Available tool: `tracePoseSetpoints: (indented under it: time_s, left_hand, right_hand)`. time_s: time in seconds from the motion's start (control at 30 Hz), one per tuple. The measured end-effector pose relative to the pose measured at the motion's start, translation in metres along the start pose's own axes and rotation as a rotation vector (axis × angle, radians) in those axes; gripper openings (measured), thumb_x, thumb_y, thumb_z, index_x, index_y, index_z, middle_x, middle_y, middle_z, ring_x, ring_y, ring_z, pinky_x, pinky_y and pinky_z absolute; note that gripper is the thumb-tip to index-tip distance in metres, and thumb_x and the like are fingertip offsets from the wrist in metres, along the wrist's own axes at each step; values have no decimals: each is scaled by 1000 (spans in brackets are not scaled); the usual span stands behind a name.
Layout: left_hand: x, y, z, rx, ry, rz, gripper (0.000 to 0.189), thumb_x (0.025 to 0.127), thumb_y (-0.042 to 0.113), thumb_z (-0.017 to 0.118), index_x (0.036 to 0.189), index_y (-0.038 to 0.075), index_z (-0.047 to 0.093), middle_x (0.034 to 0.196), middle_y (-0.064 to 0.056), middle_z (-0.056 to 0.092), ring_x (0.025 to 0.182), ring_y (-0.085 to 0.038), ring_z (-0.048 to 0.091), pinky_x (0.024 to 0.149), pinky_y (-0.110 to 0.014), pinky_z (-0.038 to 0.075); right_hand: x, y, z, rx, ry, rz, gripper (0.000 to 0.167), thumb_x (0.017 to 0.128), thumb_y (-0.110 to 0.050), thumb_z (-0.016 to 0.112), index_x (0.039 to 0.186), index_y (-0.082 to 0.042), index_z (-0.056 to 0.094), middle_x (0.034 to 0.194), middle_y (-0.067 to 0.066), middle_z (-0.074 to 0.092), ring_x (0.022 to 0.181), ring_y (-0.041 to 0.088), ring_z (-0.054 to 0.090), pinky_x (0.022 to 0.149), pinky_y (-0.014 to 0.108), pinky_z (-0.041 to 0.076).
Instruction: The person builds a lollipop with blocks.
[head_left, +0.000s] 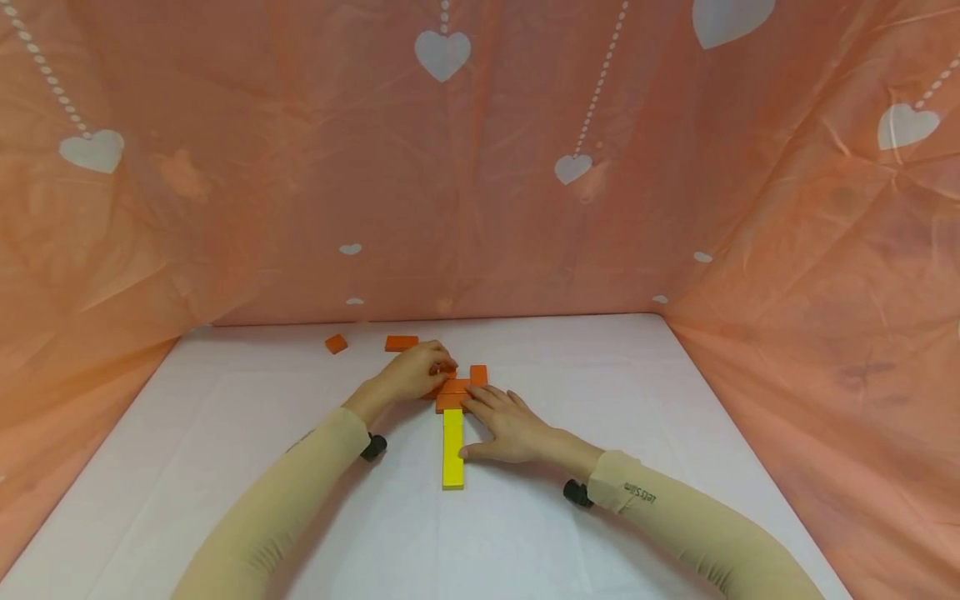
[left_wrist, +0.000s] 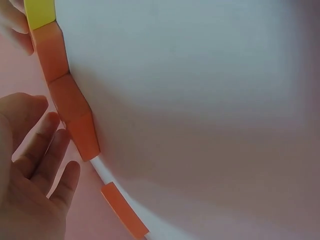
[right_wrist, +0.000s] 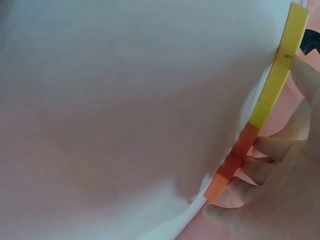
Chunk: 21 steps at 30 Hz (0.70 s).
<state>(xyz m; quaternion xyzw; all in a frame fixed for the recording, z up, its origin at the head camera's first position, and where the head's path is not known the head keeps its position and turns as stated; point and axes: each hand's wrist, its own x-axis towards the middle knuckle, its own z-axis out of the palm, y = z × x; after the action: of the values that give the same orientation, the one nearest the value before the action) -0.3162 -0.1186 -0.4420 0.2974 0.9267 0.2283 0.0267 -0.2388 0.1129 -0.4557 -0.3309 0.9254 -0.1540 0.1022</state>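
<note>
Orange wooden blocks (head_left: 452, 403) lie grouped above a yellow strip (head_left: 453, 458) on the white table. My left hand (head_left: 412, 372) reaches in from the left, thumb and index finger around a small orange block (head_left: 451, 374) at the top of the group. In the left wrist view its fingertips are right beside the orange blocks (left_wrist: 70, 100). From the right, my right hand (head_left: 513, 429) lies with spread fingers, fingertips at the orange blocks' right side. Its thumb touches the side of the yellow strip (right_wrist: 282, 62), which shows a seam near the orange end.
Farther back on the table are an orange rectangular block (head_left: 401, 343) and a small orange piece (head_left: 336, 343). A pink curtain with white hearts (head_left: 442, 56) stands behind and at both sides of the table (head_left: 600, 375).
</note>
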Motion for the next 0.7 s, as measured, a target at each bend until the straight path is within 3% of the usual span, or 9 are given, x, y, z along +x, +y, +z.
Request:
tracePoseSetpoints:
  time_s: [0.3,0.7]
  left_hand:
    - [0,-4,5,11,12,27,23,101,7,64,121,4,77,117,-9,68,108,-27,65,99,-44,55]
    - [-4,-5,5,10,14,5,25,102,9,65,123,5,76,121,-9,67,111,-28,64,102,-45,54]
  right_hand:
    - [0,-2,1,-7,-7,13,85,94,-61,67,160,-13,41,171,9,25,157,34,22,123,66,19]
    - [1,-1,1,-8,-12,28,87,94,-63,66,161,-14,40,172,8,24,158,33,20,124,65,18]
